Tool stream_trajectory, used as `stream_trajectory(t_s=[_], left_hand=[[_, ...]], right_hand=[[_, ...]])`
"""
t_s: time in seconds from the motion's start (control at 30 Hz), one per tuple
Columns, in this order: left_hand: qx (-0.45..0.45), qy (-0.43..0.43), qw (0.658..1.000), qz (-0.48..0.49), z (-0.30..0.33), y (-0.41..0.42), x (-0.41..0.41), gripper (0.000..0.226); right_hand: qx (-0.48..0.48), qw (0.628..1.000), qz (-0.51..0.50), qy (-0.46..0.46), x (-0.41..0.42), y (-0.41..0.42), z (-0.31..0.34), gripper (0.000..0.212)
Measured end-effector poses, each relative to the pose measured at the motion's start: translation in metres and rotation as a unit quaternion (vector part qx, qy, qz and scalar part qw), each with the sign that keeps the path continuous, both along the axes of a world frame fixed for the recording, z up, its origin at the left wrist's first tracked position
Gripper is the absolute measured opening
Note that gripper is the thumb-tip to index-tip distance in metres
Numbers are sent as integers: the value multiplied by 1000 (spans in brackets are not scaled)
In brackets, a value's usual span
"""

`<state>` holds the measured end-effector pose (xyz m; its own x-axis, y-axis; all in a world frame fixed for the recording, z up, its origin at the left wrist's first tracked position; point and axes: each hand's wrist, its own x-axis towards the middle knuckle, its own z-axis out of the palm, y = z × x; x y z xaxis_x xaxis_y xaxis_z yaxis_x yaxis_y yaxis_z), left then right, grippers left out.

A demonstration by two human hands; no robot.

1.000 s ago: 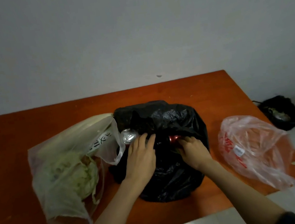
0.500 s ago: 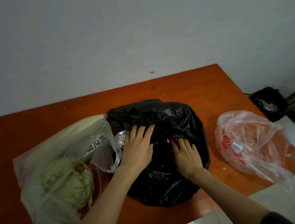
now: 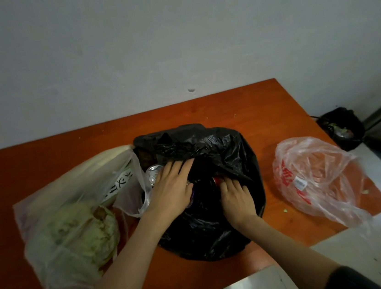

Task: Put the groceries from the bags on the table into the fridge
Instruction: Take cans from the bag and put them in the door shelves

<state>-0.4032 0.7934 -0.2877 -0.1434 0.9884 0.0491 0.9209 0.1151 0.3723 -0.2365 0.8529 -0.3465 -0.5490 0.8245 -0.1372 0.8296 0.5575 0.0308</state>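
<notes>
A plain domestic room: an orange-brown wooden table (image 3: 239, 104) against a bare grey wall (image 3: 171, 38). Grocery-filled plastic bags (image 3: 318, 176) cover it; at 2 o'clock, a small black-lined bin (image 3: 341, 128) on the floor.

Both hands in black bag (image 3: 218, 225) mid surface (image 3: 240, 109), L hand (image 3: 172, 192) by silver can (image 3: 152, 173), R hand (image 3: 236, 197) at red can (image 3: 217, 180), cabbage bag (image 3: 69, 221) left, pink bag (image 3: 318, 181) right
</notes>
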Motion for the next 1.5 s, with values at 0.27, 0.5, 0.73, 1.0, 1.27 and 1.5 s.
stream_trajectory(t_s=[0.27,0.5,0.73,1.0,1.27,1.5], left_hand=[[-20,2,1000,-22,1,-9,0,62],[-73,42,996,-17,-7,-34,10,61],[-23,66,997,21,-16,-42,15,64],[-12,46,999,23,-20,-64,32,58],[-16,46,999,20,-32,-71,24,81],[-2,9,1000,25,-31,-66,23,76]], right_hand=[[103,994,19,17,12,-8,-7,46],[100,993,59,23,19,-22,-15,53],[131,990,60,-13,20,-15,-12,55],[122,988,90,-17,17,-11,-17,62],[176,979,106,10,27,-23,-3,38],[116,985,31,120,34,-36,15,68]])
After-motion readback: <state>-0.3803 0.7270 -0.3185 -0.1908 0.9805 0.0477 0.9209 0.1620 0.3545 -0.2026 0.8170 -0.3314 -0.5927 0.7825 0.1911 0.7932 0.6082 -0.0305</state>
